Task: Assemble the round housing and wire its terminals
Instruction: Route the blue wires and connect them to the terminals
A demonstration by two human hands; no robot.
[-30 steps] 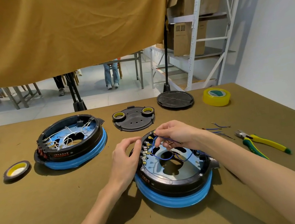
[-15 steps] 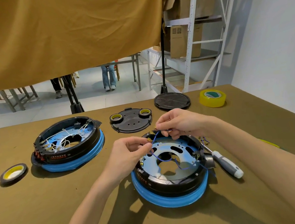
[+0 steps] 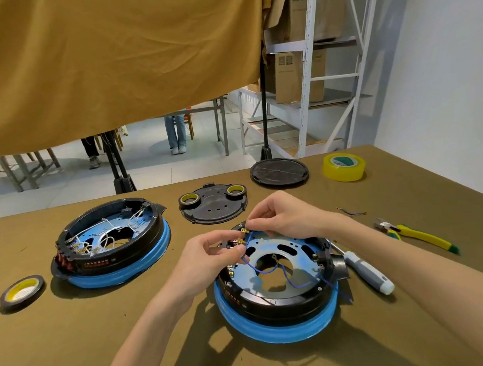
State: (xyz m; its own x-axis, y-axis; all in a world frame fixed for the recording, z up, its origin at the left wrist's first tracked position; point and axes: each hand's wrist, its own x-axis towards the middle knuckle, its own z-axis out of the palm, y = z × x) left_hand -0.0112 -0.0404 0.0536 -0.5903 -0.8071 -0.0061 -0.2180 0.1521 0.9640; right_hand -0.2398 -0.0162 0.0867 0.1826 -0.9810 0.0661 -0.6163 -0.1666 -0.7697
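From the head camera, the round housing, black on a blue ring, sits on the olive table near its front edge. Both hands meet over its far-left rim. The left hand pinches a brass-tipped end of the blue wire, and the right hand pinches another brass terminal just above; the fingers hide the terminal row beneath, so whether either tip is seated cannot be told. A screwdriver lies just right of the housing, its tip hidden behind it. Yellow-handled pliers lie farther right. A second housing with white wires stands well to the left.
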